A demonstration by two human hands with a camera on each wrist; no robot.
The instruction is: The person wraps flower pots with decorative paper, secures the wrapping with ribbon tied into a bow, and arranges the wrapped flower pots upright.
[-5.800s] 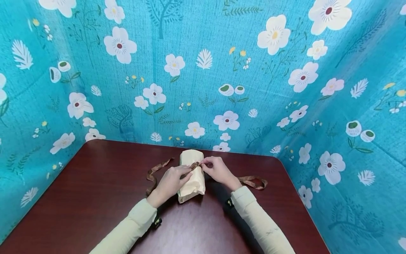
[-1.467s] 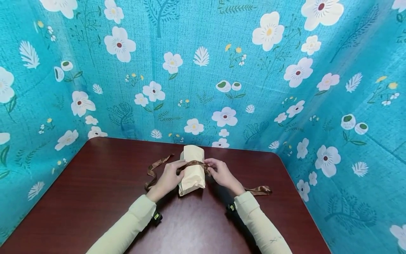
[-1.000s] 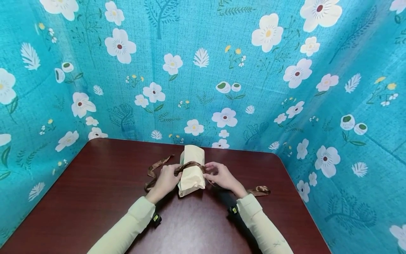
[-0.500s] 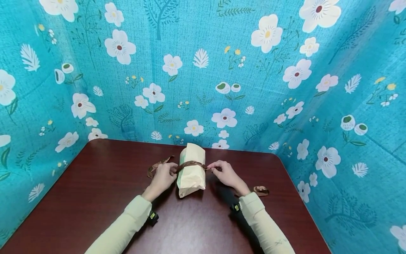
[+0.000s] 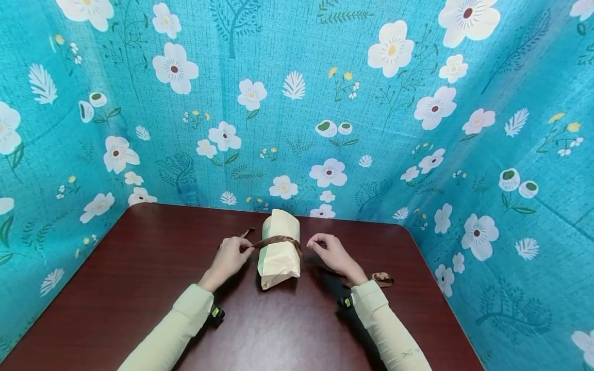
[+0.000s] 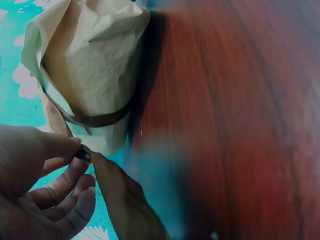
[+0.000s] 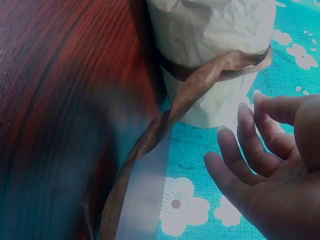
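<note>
A cream paper parcel (image 5: 279,263) lies at the far middle of the table, a brown satin ribbon (image 5: 278,239) wrapped across its top. Just left of the parcel, my left hand (image 5: 229,256) pinches the ribbon between thumb and index finger; in the left wrist view a length of the ribbon (image 6: 120,192) trails from the pinch. To the parcel's right, my right hand (image 5: 330,252) hovers with relaxed, bent fingers and nothing in them. The right wrist view has the ribbon (image 7: 185,100) twisting down the parcel's side, apart from those fingertips.
The dark red wooden table (image 5: 287,335) reaches back to a blue floral curtain (image 5: 297,113). One loose ribbon end (image 5: 382,279) is on the table by my right wrist. Black wrist cameras are strapped under both forearms.
My left hand has moved left, drawing the ribbon out from the parcel's side. My right hand, which pinched the ribbon at the parcel's right edge, has let go and sits slightly apart.
</note>
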